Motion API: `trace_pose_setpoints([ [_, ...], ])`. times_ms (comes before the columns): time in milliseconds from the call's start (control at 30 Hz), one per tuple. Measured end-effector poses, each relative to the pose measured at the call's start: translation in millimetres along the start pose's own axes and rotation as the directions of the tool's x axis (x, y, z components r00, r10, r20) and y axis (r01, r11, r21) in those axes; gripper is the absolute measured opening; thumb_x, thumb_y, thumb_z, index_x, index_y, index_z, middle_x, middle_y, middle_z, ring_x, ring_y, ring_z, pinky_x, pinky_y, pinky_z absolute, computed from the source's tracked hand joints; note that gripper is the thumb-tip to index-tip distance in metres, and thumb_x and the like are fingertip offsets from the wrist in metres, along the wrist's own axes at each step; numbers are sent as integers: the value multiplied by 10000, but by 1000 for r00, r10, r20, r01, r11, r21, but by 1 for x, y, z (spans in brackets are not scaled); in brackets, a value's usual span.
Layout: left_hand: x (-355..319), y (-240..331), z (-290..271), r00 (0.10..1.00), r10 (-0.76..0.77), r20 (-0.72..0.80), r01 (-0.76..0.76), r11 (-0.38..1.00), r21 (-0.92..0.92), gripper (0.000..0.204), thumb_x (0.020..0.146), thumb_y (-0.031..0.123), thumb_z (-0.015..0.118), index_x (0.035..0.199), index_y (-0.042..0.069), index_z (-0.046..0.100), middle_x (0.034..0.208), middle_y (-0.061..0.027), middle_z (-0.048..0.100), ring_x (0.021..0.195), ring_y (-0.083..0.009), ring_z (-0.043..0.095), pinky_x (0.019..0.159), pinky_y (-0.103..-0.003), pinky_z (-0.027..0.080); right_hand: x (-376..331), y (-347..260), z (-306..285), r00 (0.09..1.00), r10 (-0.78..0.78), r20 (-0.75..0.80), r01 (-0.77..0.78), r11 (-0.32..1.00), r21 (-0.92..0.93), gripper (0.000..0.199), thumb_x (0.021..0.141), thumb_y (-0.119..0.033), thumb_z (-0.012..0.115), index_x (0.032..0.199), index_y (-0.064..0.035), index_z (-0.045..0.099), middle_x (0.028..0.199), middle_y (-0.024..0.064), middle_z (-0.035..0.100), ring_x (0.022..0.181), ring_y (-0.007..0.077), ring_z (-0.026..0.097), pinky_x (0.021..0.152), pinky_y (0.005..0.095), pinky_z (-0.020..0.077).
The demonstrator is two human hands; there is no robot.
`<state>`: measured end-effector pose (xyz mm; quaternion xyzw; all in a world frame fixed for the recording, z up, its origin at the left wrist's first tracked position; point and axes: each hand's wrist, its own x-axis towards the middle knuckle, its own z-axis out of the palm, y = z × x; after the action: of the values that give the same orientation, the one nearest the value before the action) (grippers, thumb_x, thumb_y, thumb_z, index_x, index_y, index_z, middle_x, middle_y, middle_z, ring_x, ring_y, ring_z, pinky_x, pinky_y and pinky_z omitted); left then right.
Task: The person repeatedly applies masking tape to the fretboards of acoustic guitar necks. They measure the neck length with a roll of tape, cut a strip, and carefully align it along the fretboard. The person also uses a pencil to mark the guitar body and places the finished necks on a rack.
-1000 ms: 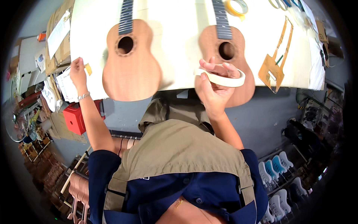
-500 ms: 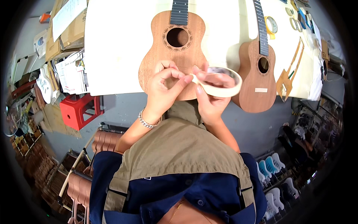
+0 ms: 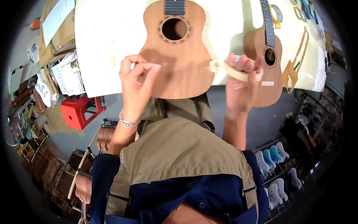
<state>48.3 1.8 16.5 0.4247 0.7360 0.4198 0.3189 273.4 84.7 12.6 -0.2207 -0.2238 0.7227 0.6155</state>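
Observation:
A brown wooden ukulele point(image 3: 182, 80) lies face up before me on the pale worktop, its body end toward me. My left hand point(image 3: 136, 80) is over the left side of its lower body, thumb and forefinger pinched together; whether anything thin is between them I cannot make out. Off to the right, my right hand point(image 3: 242, 87) grips a roll of cream masking tape point(image 3: 238, 74), fingers through its ring. A short loose tape end point(image 3: 214, 66) sticks out from the roll toward the left. Beyond that hand lies a second ukulele point(image 3: 259, 95) with a pale strip point(image 3: 267, 83) on its top.
A wooden template point(image 3: 291, 74) and a yellow tape dispenser point(image 3: 276, 16) lie on the worktop point(image 3: 108, 44) at right. Cardboard boxes point(image 3: 61, 41) and papers stand left, above a red stool point(image 3: 76, 112). Racks of guitar-shaped bodies point(image 3: 274, 155) flank me on the floor.
My hands have parted: the left moved left, the right moved right with the tape roll. The near ukulele and worktop sit slightly higher in the view.

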Motion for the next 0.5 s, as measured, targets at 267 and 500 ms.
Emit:
trace_pose_setpoints([
  [267, -3, 24, 29, 969, 243, -36, -239, 967, 88, 357, 661, 442, 782, 770, 115, 689, 837, -33, 464, 876, -208, 459, 840, -347, 328, -17, 15, 24, 992, 48, 120, -38, 996, -83, 455, 896, -73, 560, 1315, -99, 382, 1024, 106, 671, 1112, 288, 579, 1096, 521, 254],
  [500, -6, 24, 36, 983, 179, -33, -170, 969, 178, 175, 696, 176, 796, 761, 82, 664, 892, -51, 491, 891, -193, 472, 781, -306, 395, -24, 20, 28, 970, 1, 243, 54, 974, -220, 466, 888, -67, 565, 1312, -79, 372, 944, 109, 681, 1007, 298, 634, 1102, 553, 195],
])
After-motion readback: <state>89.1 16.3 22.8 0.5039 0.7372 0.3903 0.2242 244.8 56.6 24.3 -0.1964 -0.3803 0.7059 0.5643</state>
